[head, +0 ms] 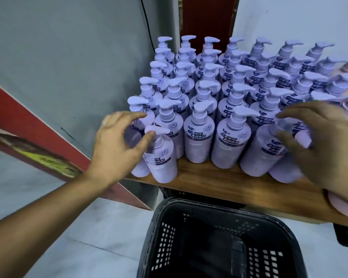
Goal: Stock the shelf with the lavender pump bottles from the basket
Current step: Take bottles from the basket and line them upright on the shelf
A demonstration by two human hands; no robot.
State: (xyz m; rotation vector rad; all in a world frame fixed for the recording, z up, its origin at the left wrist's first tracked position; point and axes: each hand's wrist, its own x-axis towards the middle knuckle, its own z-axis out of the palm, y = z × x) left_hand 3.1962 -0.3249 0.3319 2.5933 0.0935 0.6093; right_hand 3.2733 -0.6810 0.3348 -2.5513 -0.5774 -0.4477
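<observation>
Several rows of lavender pump bottles (199,137) stand packed on the wooden shelf (219,179). My left hand (117,145) curls round the leftmost lavender bottle (132,137) at the shelf's front left corner, with the thumb against the pump of the bottle in front (163,159). My right hand (327,149), blurred, has its fingers spread and curved round a lavender bottle (301,137) in the front right rows. The dark plastic basket (165,247) sits on the floor below the shelf edge; I see no bottles in it.
Pink bottles (342,205) stand at the shelf's right end, under my right wrist and farther back. A grey wall panel (78,67) with a red strip (48,145) closes the left side. Pale floor tiles (88,247) lie left of the basket.
</observation>
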